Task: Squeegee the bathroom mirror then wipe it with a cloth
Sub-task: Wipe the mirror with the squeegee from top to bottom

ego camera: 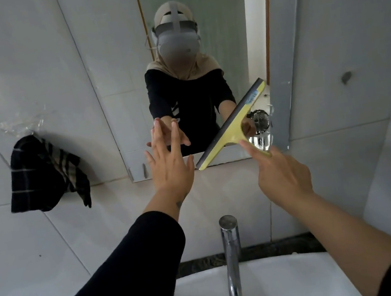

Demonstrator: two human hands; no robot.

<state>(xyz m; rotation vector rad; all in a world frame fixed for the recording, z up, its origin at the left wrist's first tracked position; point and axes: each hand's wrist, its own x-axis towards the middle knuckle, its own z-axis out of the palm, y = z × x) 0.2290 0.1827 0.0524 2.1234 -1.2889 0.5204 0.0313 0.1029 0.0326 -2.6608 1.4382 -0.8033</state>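
The wall mirror (206, 74) hangs above the sink and reflects a person in black sleeves. My right hand (282, 175) grips the handle of a yellow squeegee (230, 127), index finger stretched along it. Its grey blade lies tilted against the mirror's lower right part, running from the bottom edge up to the right. My left hand (170, 163) is open, fingers spread, with the fingertips at the mirror's lower middle, just left of the blade's low end. A dark checked cloth (45, 174) hangs on the wall left of the mirror.
A chrome tap (232, 257) rises from the white sink (275, 286) directly below my arms. A clear glass holder (263, 141) sits at the mirror's lower right corner, behind the squeegee handle. White tiles cover the walls; a corner wall stands close on the right.
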